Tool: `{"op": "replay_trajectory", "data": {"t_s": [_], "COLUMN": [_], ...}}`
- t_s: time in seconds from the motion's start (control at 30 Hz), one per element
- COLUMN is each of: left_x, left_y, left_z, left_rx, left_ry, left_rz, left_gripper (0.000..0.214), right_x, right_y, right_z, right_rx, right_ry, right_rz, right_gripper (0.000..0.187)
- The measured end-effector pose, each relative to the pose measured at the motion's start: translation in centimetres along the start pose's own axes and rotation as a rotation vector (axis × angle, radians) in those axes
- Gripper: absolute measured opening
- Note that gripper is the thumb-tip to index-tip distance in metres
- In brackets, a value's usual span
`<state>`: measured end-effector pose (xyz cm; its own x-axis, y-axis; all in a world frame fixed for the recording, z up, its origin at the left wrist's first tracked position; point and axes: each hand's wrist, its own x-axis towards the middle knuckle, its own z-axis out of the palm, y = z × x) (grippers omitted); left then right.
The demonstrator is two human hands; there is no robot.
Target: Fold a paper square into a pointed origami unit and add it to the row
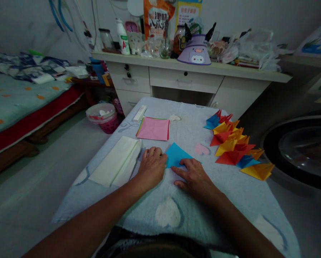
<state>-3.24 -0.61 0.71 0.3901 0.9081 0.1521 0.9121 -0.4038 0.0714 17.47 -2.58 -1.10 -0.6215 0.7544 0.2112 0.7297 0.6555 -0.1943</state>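
A blue sheet of origami paper [177, 154], folded into a triangle, lies on the cloth-covered table with its point away from me. My left hand [152, 165] is at its left corner, fingers curled down and closed on it; the fingertips are partly hidden. Along the near folded edge rests my right hand [193, 175], with index finger and thumb stretched out and apart. Beyond my left hand sits a stack of square origami paper [153, 129], pink on top. Folded paper cranes [231, 141] in red, yellow, orange and blue stand in rows to the right.
A pack of white tissues [113, 161] lies left of my left hand, and a small white box [140, 113] stands farther back. Behind the table is a white desk [160, 63] crowded with jars and bags. A pink bucket [102, 116] is on the floor; a washing machine [305, 150] stands right.
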Motion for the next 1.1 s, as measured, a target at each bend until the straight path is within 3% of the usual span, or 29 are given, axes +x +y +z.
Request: {"op": "replay_trajectory", "data": {"t_s": [0.33,0.5,0.63,1.1], "left_x": [-1.5,-2.6,-3.7,-5.5], "left_y": [-2.7,-1.5,-0.1,-1.0], "left_z": [0.5,0.5,0.8,0.5], "left_rx": [0.002,0.030,0.007,0.114], "left_ry": [0.038,0.080,0.003,-0.025], "left_rz": [-0.028,0.088,0.196,0.158], "left_gripper": [0.024,0.036,0.033,0.030], "right_x": [0.0,0.0,0.1,-0.8], "right_y": [-0.6,-0.8,-1.0,-0.2], "right_z": [-0.1,0.0,-0.2,-1.0], "right_rx": [-0.033,-0.039,-0.032,-0.094], "right_ry": [-0.032,-0.022,-0.028,-0.109], "right_rz": [0.014,0.009,0.013,0.040], "right_gripper": [0.057,0.062,0.062,0.056]}}
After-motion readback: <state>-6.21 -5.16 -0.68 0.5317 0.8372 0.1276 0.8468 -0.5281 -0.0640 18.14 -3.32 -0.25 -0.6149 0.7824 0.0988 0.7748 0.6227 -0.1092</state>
